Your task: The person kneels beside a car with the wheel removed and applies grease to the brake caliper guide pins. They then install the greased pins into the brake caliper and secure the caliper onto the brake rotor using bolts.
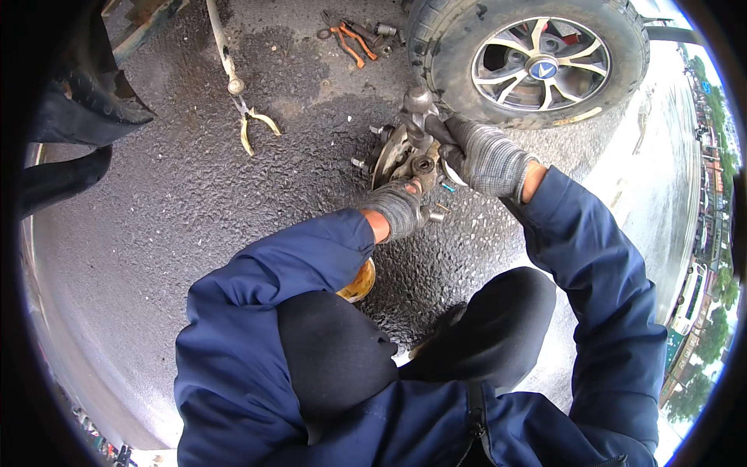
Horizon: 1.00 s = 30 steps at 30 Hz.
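Observation:
My right hand (492, 159), in a grey knitted glove, is closed around the handle of a hammer (419, 109). The hammer's steel head is over the upper side of a greasy wheel hub assembly (391, 152) on the ground. Whether the head touches the metal is hard to make out. My left hand (398, 208), gloved too, is closed on the near side of the assembly, beside a round metal bore (422, 165). Studs stick out of the hub's left side. The left fingers are partly hidden behind the metal.
A wheel with its tyre (443, 74) lies at the far right. Yellow-handled pliers (247, 124) lie by a metal rod (224, 54). Orange-handled pliers (348, 45) and sockets (384, 29) lie at the back. A tub of yellowish grease (359, 284) stands by my left knee. Black bodywork (89, 117) juts in at left.

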### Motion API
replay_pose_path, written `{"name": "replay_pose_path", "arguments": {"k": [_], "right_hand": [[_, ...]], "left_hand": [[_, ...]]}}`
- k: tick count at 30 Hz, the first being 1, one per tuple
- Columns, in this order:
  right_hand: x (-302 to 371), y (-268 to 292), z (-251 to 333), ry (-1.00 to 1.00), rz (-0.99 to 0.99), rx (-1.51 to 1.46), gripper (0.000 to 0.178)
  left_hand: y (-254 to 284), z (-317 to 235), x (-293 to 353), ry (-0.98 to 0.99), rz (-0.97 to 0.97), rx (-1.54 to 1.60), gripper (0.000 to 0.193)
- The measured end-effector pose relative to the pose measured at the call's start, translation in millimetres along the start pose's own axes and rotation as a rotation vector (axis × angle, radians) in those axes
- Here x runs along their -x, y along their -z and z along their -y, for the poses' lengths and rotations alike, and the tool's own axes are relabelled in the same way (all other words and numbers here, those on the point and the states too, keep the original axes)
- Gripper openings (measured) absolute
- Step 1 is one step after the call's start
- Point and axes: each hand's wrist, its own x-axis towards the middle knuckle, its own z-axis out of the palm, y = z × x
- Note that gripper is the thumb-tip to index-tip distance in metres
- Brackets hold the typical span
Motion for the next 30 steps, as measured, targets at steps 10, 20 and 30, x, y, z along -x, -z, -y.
{"name": "replay_pose_path", "arguments": {"k": [10, 20, 30], "right_hand": [[4.2, -4.3, 2.1, -0.150, 0.101, 0.001, 0.025], [16.4, -15.0, -6.1, -0.165, 0.156, 0.121, 0.027], [13.2, -15.9, -12.1, -0.178, 0.141, 0.166, 0.027]], "left_hand": [[2.9, -2.6, 1.8, 0.028, 0.013, 0.022, 0.073], [-3.3, -1.5, 0.3, 0.011, 0.041, -0.055, 0.080], [5.5, -2.5, -4.0, 0.007, 0.040, -0.073, 0.081]]}}
